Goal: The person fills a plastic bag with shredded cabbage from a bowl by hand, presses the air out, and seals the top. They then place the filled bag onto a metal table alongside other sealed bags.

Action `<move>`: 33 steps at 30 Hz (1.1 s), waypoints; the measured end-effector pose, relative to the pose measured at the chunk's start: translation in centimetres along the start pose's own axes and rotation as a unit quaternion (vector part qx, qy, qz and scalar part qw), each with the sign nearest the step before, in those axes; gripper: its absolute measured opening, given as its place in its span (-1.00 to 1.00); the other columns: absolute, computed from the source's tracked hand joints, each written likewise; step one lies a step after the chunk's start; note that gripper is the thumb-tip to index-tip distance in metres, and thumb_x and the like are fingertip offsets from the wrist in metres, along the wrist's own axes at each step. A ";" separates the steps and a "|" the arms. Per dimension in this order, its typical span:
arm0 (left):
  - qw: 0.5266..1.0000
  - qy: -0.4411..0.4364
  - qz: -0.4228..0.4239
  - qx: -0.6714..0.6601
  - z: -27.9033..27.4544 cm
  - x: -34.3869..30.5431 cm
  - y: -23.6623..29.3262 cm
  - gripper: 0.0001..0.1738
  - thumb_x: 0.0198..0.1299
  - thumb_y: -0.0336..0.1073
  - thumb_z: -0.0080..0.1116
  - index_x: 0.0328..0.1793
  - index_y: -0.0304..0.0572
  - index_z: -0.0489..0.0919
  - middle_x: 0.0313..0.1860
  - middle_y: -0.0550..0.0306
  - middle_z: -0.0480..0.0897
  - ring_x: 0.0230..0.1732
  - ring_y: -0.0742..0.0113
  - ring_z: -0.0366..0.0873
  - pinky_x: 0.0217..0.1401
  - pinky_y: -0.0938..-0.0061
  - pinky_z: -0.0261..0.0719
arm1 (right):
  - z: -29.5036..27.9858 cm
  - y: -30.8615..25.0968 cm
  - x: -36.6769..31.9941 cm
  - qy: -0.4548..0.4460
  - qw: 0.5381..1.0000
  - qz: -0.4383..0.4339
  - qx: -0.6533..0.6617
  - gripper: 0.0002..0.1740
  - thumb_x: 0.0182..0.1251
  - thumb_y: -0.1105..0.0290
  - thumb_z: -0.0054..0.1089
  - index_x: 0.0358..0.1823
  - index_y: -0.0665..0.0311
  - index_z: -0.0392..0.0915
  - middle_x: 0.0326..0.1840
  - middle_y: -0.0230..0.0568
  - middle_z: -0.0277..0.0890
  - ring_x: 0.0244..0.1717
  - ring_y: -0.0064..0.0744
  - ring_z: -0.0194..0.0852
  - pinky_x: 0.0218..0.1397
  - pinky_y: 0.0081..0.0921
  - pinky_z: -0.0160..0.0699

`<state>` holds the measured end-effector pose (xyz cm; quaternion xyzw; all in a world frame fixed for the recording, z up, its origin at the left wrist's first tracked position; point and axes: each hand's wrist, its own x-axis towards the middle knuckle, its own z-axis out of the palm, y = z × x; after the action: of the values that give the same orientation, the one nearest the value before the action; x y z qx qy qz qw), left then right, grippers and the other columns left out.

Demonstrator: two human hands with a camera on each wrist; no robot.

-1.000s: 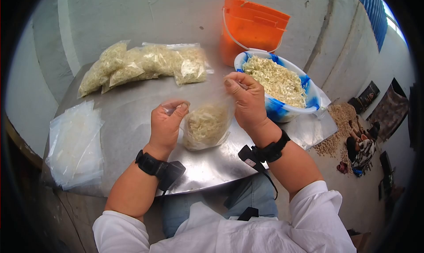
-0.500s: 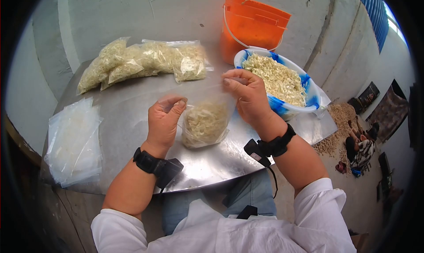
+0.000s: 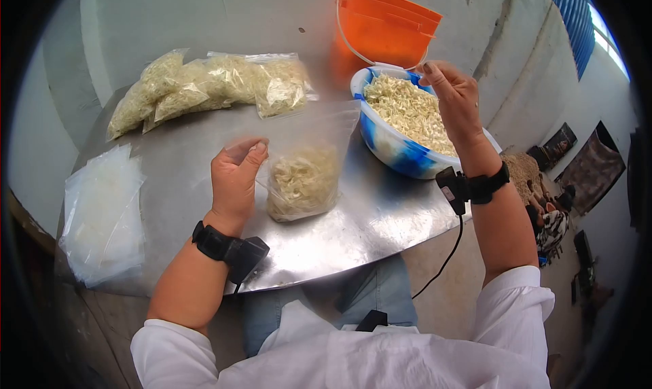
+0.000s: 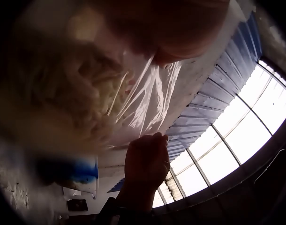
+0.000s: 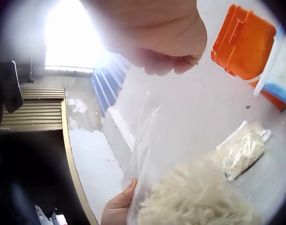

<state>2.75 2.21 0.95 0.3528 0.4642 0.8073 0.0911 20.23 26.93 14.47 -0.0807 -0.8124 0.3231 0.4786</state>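
Note:
A clear plastic zip bag (image 3: 305,182), its lower part filled with pale shreds, stands on the metal table (image 3: 367,233) in the head view. My left hand (image 3: 234,178) pinches its upper left edge between thumb and fingers. The bag's upper right corner stands free. My right hand (image 3: 458,107) is raised over the bowl (image 3: 397,148), apart from the bag, fingers curled and thumb near the index finger; nothing shows in it. The blue and white bowl is heaped with the same shreds. In the right wrist view the bag (image 5: 143,140) rises below my curled right fingers (image 5: 166,63).
Several filled bags (image 3: 224,83) lie in a row along the back of the table. Flat empty bags (image 3: 102,219) are piled at the left. An orange bucket (image 3: 384,32) stands behind the bowl. At the far right a brown heap (image 3: 519,175) lies on the floor.
My right hand has left the bag's upper right side and moved up and right, over the bowl. The left hand keeps its pinch on the bag. The head view has shifted slightly.

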 end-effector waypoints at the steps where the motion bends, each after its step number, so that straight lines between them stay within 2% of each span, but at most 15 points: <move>1: 1.000 -0.002 0.003 -0.003 0.0 -0.1 0.0 -0.79 0.21 -0.32 0.17 -0.12 -0.30 0.59 -0.31 0.22 0.59 -0.28 0.49 0.44 -0.12 0.59 0.38 | -1.7 1.3 0.8 0.000 0.993 -0.014 -0.114 -0.79 0.23 0.33 0.17 -0.29 0.37 0.60 -0.32 -0.21 0.58 -0.26 -0.41 0.51 -0.10 -0.58 0.44; 3: 1.000 -0.002 0.003 -0.028 0.2 -0.1 0.0 -0.79 0.21 -0.32 0.17 -0.11 -0.30 0.59 -0.31 0.22 0.59 -0.27 0.49 0.45 -0.11 0.59 0.38 | -4.3 4.0 1.4 -0.013 0.930 -0.147 -0.335 -0.87 0.14 0.44 0.13 -0.34 0.30 0.61 -0.32 -0.15 0.60 -0.30 -0.20 0.56 -0.15 -0.44 0.48; 4: 0.999 -0.004 0.006 -0.050 0.1 -0.1 0.1 -0.79 0.21 -0.31 0.17 -0.10 -0.29 0.59 -0.31 0.21 0.59 -0.27 0.49 0.45 -0.11 0.59 0.38 | -5.5 5.8 1.2 -0.016 0.932 -0.147 -0.332 -0.87 0.14 0.44 0.13 -0.34 0.30 0.61 -0.32 -0.15 0.60 -0.30 -0.20 0.56 -0.15 -0.44 0.48; 6: 0.999 -0.007 0.002 -0.048 0.0 -0.1 0.2 -0.78 0.22 -0.31 0.16 -0.09 -0.28 0.59 -0.30 0.22 0.60 -0.26 0.49 0.46 -0.10 0.58 0.38 | -6.6 8.0 0.9 -0.019 0.812 -0.271 -0.517 -0.86 0.06 0.48 0.06 -0.37 0.27 0.59 -0.26 -0.12 0.61 -0.29 -0.06 0.55 -0.17 -0.33 0.50; 7: 0.999 -0.014 0.000 -0.049 0.0 -0.1 0.3 -0.78 0.22 -0.31 0.16 -0.09 -0.27 0.59 -0.30 0.22 0.60 -0.26 0.49 0.46 -0.09 0.58 0.38 | -6.7 8.3 1.0 -0.020 0.813 -0.273 -0.514 -0.86 0.06 0.48 0.06 -0.37 0.27 0.59 -0.26 -0.12 0.61 -0.29 -0.06 0.55 -0.17 -0.33 0.50; 9: 0.999 -0.008 0.008 -0.051 0.0 0.0 0.4 -0.78 0.22 -0.30 0.15 -0.08 -0.27 0.58 -0.30 0.23 0.60 -0.25 0.50 0.47 -0.08 0.58 0.39 | -6.5 6.3 1.2 -0.075 0.871 -0.014 -0.485 -0.83 0.04 0.51 0.01 -0.36 0.23 0.59 -0.21 -0.12 0.60 -0.26 -0.06 0.56 -0.16 -0.34 0.50; 13: 0.998 -0.011 0.028 -0.049 -0.2 0.3 0.4 -0.78 0.24 -0.29 0.14 -0.07 -0.25 0.58 -0.29 0.25 0.59 -0.24 0.51 0.47 -0.06 0.56 0.39 | -2.1 0.7 -0.7 -0.060 0.905 0.006 -0.422 -0.83 0.05 0.47 0.09 -0.30 0.27 0.58 -0.25 -0.13 0.60 -0.29 -0.19 0.56 -0.16 -0.41 0.51; 14: 0.998 -0.010 0.026 -0.048 -0.3 0.3 0.4 -0.78 0.24 -0.29 0.14 -0.07 -0.25 0.58 -0.29 0.25 0.59 -0.24 0.51 0.47 -0.06 0.56 0.39 | -1.0 0.5 -1.2 -0.088 0.959 -0.021 -0.269 -0.83 0.07 0.42 0.14 -0.29 0.30 0.58 -0.30 -0.16 0.58 -0.30 -0.28 0.54 -0.18 -0.46 0.51; 15: 0.998 -0.009 0.039 -0.050 -0.3 0.4 0.5 -0.78 0.24 -0.29 0.14 -0.07 -0.24 0.58 -0.28 0.26 0.59 -0.24 0.51 0.47 -0.06 0.57 0.39 | 0.2 0.2 -1.7 -0.115 0.986 -0.048 -0.110 -0.80 0.09 0.38 0.20 -0.28 0.34 0.58 -0.34 -0.19 0.57 -0.32 -0.38 0.52 -0.19 -0.50 0.50; 17: 0.997 -0.005 0.050 -0.052 -0.5 0.4 0.5 -0.78 0.24 -0.29 0.14 -0.07 -0.24 0.58 -0.28 0.26 0.59 -0.25 0.51 0.47 -0.06 0.57 0.40 | 2.8 -1.2 -2.5 -0.158 0.987 -0.029 -0.027 -0.68 0.10 0.25 0.30 -0.26 0.38 0.57 -0.37 -0.24 0.54 -0.35 -0.52 0.46 -0.22 -0.58 0.46; 19: 0.996 -0.003 0.056 -0.065 -0.6 0.6 0.7 -0.80 0.25 -0.30 0.13 -0.08 -0.23 0.59 -0.27 0.26 0.58 -0.24 0.51 0.46 -0.07 0.58 0.40 | 4.5 -1.2 -2.7 -0.177 0.984 -0.024 -0.017 -0.66 0.08 0.25 0.34 -0.21 0.36 0.58 -0.32 -0.25 0.56 -0.35 -0.52 0.46 -0.22 -0.60 0.45; 21: 0.996 -0.001 0.060 -0.065 -0.5 0.6 1.0 -0.81 0.24 -0.31 0.13 -0.09 -0.24 0.59 -0.28 0.26 0.58 -0.24 0.51 0.46 -0.07 0.59 0.39 | 5.9 -1.6 -2.8 -0.202 0.979 -0.015 0.024 -0.66 0.08 0.29 0.35 -0.20 0.38 0.58 -0.31 -0.27 0.56 -0.37 -0.55 0.44 -0.22 -0.61 0.45; 22: 0.996 0.000 0.066 -0.065 -0.4 0.6 1.1 -0.82 0.24 -0.31 0.14 -0.11 -0.24 0.60 -0.28 0.25 0.58 -0.23 0.51 0.46 -0.07 0.59 0.39 | 6.5 -1.6 -2.9 -0.217 0.974 0.023 0.063 -0.70 0.09 0.34 0.33 -0.21 0.40 0.59 -0.34 -0.29 0.57 -0.36 -0.56 0.45 -0.22 -0.61 0.46; 25: 0.997 0.007 0.058 -0.060 -0.3 0.5 1.5 -0.82 0.23 -0.33 0.14 -0.12 -0.26 0.60 -0.29 0.24 0.58 -0.23 0.50 0.45 -0.07 0.59 0.39 | 7.6 -1.8 -3.1 -0.233 0.968 0.015 0.092 -0.76 0.11 0.39 0.31 -0.25 0.40 0.59 -0.38 -0.30 0.57 -0.35 -0.57 0.46 -0.21 -0.62 0.46; 33: 0.997 0.008 0.080 -0.019 -1.0 0.9 1.6 -0.81 0.23 -0.32 0.15 -0.14 -0.31 0.59 -0.31 0.21 0.58 -0.25 0.48 0.44 -0.09 0.60 0.37 | 6.7 -0.9 -3.1 -0.230 0.972 -0.003 0.039 -0.80 0.19 0.36 0.25 -0.31 0.39 0.58 -0.43 -0.32 0.56 -0.35 -0.57 0.47 -0.20 -0.63 0.46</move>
<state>1.76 1.08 2.39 0.3811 0.4194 0.8234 0.0291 16.44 21.86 10.57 0.0169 -0.8877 0.3630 0.2826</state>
